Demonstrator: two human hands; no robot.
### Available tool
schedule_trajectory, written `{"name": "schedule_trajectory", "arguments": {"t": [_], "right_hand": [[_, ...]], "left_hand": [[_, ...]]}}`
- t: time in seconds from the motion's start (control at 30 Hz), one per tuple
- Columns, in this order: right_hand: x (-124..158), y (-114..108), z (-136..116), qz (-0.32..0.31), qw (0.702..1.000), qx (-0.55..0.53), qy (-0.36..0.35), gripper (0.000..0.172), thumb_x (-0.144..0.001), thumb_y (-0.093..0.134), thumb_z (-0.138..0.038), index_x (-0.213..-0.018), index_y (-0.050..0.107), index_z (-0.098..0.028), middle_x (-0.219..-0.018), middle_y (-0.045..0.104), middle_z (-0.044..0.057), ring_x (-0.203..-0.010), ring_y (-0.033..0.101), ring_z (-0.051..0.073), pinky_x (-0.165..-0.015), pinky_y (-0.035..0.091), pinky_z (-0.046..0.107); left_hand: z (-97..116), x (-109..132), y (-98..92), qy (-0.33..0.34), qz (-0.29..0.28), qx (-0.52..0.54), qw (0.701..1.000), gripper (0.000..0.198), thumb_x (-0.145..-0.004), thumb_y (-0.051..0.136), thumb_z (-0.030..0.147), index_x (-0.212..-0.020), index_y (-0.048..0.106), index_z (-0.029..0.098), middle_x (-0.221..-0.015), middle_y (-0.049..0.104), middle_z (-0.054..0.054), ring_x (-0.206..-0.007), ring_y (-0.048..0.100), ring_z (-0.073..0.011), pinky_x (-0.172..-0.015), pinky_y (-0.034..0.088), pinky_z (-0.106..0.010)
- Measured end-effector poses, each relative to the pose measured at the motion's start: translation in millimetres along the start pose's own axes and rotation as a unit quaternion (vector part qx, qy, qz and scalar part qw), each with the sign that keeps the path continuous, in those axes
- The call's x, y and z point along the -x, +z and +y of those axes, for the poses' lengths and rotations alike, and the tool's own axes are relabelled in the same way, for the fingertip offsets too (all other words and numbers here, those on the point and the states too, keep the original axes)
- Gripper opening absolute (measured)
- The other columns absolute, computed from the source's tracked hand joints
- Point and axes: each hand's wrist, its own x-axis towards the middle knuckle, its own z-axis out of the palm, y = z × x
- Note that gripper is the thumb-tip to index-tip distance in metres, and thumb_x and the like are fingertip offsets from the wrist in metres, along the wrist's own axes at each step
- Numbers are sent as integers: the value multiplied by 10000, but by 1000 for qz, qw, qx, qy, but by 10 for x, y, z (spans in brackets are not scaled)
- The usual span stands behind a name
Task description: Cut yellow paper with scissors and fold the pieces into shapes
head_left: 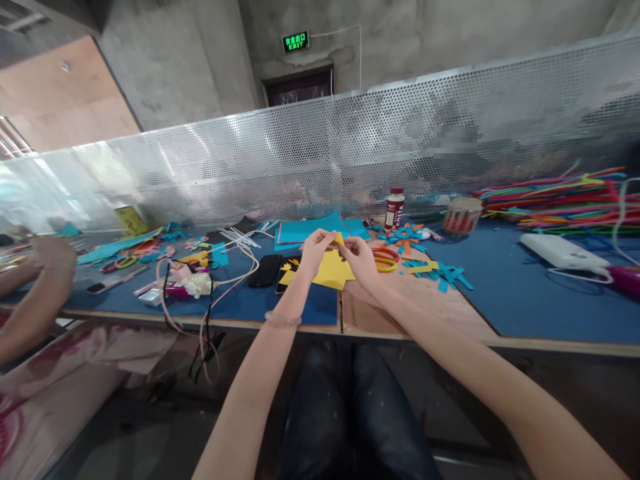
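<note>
Between the fingertips of both my hands is a small piece of yellow paper point(339, 239). My left hand point(316, 249) pinches its left side, and my right hand point(361, 257) closes on its right side. Below them lies a larger yellow sheet point(327, 272) with cut edges. Small yellow scraps point(287, 268) rest just left of it, on a dark flat object. Beside my right hand are scissors with red and yellow handles point(386, 260). Blue paper cutouts point(447, 275) and a yellow strip point(420, 267) lie further right.
A black phone point(265, 271), cables point(227, 288) and a glue gun point(193, 283) lie left. Blue sheets point(310, 230) and a bottle point(395, 208) stand behind. Pipe cleaners point(555, 200), a jar point(463, 216) and a white power bank point(563, 251) are right. A co-worker's arm point(43, 287) rests far left.
</note>
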Motion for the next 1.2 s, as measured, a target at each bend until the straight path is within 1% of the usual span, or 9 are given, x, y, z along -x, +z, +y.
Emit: {"name": "schedule_trajectory", "arguments": {"t": [0.1,0.23,0.33,0.47,0.73,0.87,0.97,1.07,1.2], "right_hand": [[-18,-24,17,24,999,28,-19,239,-874,519,-307,-1043,555,-142,-972,599,45,-793,594,140,-689,511,323],[-22,-59,-9,43,996,58,-46,240,-874,518,-310,-1046,561,-148,-1013,596,53,-865,589,161,-758,495,364],[-15,-67,-43,48,995,70,-58,235,-873,518,-313,-1032,569,-147,-1009,601,52,-876,588,164,-782,486,377],[-22,-70,-50,55,994,68,-62,229,-876,513,-316,-1020,574,-148,-998,607,50,-865,592,159,-778,489,371],[-57,-95,11,62,996,43,-51,239,-880,506,-327,-1020,576,-146,-996,609,52,-871,595,162,-775,492,371],[-75,-100,33,63,997,25,-40,243,-882,500,-334,-1020,576,-148,-985,612,50,-850,598,156,-763,497,362],[-85,-101,38,59,998,11,-34,260,-892,478,-350,-1028,571,-149,-968,614,48,-824,601,149,-745,502,352],[-95,-104,60,56,998,8,-29,264,-887,489,-348,-1038,566,-146,-986,609,52,-838,599,154,-745,502,356],[-120,-112,122,53,998,19,-25,251,-875,513,-329,-1039,568,-147,-1020,600,57,-870,593,162,-759,499,365]], "left_hand": [[3,2,1,-4,-8,-6,1000,199,-764,594,380,-816,583,188,-814,632,-21,-726,614,-133,-627,463,-235],[50,21,12,2,-25,-18,1000,244,-770,588,346,-968,603,205,-837,657,-30,-762,625,-146,-657,469,-246],[74,27,20,10,-30,-30,999,233,-778,576,342,-955,618,198,-825,665,-33,-770,623,-148,-674,468,-248],[67,17,23,20,-29,-43,998,232,-776,580,355,-937,620,193,-823,663,-36,-788,616,-154,-674,465,-246],[43,5,25,36,-41,-58,997,220,-777,583,333,-926,614,175,-768,656,-29,-720,601,-138,-643,454,-238],[43,2,31,45,-45,-68,996,221,-774,591,325,-922,620,163,-831,673,-52,-749,611,-146,-678,458,-252],[44,5,28,55,-43,-76,995,257,-776,597,325,-978,612,167,-881,674,-66,-802,621,-162,-717,464,-268],[42,5,23,61,-39,-89,993,288,-772,609,323,-1016,605,171,-882,676,-73,-836,627,-178,-745,466,-286],[35,-3,25,65,-33,-100,992,255,-758,623,341,-939,626,161,-904,676,-83,-853,631,-188,-770,470,-303]]}}
